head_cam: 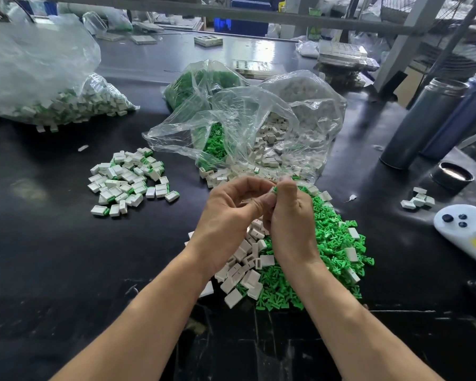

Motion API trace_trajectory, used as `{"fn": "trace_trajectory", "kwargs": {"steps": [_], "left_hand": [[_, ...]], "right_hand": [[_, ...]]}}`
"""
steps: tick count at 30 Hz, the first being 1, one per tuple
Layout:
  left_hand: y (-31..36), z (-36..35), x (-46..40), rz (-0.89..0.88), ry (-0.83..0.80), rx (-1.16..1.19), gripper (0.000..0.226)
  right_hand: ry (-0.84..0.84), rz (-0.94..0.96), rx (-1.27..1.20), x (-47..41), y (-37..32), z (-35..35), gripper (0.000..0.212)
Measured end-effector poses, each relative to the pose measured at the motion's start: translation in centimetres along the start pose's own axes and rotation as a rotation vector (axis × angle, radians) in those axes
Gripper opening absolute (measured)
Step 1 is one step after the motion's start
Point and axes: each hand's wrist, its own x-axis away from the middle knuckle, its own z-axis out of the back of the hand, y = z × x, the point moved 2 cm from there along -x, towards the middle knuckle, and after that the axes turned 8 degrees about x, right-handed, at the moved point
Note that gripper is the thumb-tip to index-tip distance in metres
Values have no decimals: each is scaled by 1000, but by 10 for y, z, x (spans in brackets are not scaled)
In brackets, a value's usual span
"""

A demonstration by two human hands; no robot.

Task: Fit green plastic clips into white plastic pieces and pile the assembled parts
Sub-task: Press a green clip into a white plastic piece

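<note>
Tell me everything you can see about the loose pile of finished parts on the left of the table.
The pile of assembled parts lies loose on the black table, left of both hands and in front of a clear bag of similar pieces. It is made of small white plastic blocks, many showing a green clip at one end. They lie jumbled at all angles, a few scattered at the near edge. Neither hand touches it.

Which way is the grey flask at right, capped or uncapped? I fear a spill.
Uncapped: the grey flask stands upright with its threaded neck bare, and a black cap lies apart on the table beside it.
</note>
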Motion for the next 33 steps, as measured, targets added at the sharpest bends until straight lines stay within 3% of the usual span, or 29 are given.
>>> {"fn": "trace_trajectory", "kwargs": {"steps": [7,33], "left_hand": [[-2,2,-1,-18,8,-29,8],[-8,0,-2,-70,70,-59,14]], "right_hand": [[-10,-120,-57,-2,11,0,57],[116,-70,117,-8,13,2,49]]}}
